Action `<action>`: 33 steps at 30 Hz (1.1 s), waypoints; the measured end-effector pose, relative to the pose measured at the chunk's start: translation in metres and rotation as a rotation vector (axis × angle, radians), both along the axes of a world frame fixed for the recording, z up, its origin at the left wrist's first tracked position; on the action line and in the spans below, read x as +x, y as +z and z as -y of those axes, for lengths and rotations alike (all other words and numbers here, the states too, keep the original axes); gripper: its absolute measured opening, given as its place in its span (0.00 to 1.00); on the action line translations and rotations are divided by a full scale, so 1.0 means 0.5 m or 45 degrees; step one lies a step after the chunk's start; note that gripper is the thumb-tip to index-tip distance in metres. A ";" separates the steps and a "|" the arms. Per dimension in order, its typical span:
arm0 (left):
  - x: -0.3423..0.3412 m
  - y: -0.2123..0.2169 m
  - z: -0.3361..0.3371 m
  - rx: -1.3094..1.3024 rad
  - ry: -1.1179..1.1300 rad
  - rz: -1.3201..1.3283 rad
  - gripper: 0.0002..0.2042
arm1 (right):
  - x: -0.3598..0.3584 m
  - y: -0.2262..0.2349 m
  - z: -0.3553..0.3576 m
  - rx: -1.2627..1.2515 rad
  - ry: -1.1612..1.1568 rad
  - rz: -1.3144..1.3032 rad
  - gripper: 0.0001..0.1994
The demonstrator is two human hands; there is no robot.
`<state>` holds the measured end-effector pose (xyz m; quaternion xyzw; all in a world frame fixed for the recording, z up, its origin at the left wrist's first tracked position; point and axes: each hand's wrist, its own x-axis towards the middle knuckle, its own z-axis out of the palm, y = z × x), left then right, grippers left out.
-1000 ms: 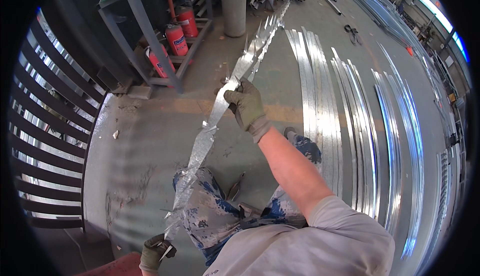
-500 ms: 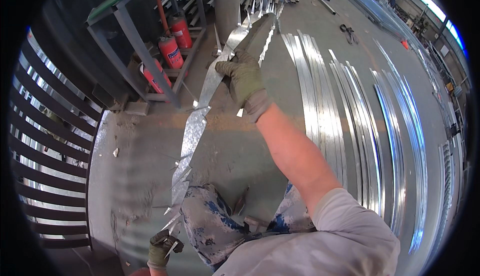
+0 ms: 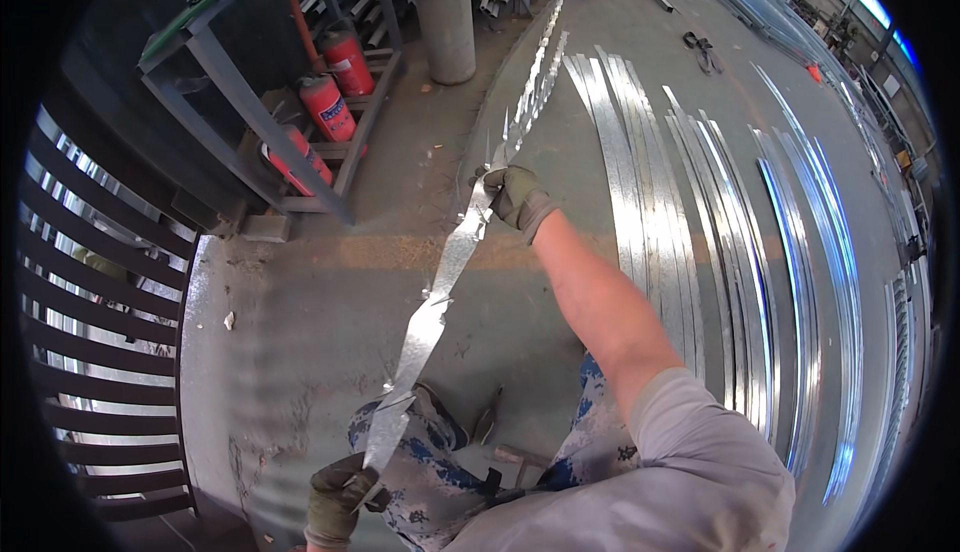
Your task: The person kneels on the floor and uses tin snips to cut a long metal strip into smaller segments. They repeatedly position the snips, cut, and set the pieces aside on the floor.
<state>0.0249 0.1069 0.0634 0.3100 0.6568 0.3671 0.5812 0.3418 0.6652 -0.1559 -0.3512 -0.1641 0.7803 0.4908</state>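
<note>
A long shiny metal strip [image 3: 425, 324] with jagged spikes along its edges slants from the lower left up toward the top middle. My left hand [image 3: 335, 500], in an olive work glove, is closed around its near end by my left knee. Farther up, my gloved right hand [image 3: 517, 195] grips the same strip from its right side, arm stretched forward. Beyond that hand the spiked length carries on as a narrow, toothed line above the floor. The fingers of both hands are partly hidden by the gloves and the metal.
Flat metal strips [image 3: 640, 192] lie in rows on the floor at right. Red fire extinguishers [image 3: 326, 109] stand in a metal frame [image 3: 265, 117] at the upper left, near a round column [image 3: 443, 22]. Dark slats [image 3: 105, 347] line the left. A hammer [image 3: 520, 457] lies between my legs.
The strip has swung lower, its far part now straighter and pointing away. My right hand has moved slightly right and nearer me; my left hand has shifted a little right.
</note>
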 end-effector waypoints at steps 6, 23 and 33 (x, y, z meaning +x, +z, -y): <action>0.149 -0.097 -0.116 -0.221 0.153 0.205 0.14 | -0.029 -0.019 -0.070 -0.238 -0.037 0.351 0.19; 0.384 -0.619 -0.813 -0.198 -0.129 0.108 0.11 | 0.263 -0.161 0.062 -0.156 0.341 0.673 0.24; 0.504 -0.723 -0.985 -0.075 0.179 0.226 0.08 | 0.254 -0.209 0.122 -0.389 0.387 0.667 0.27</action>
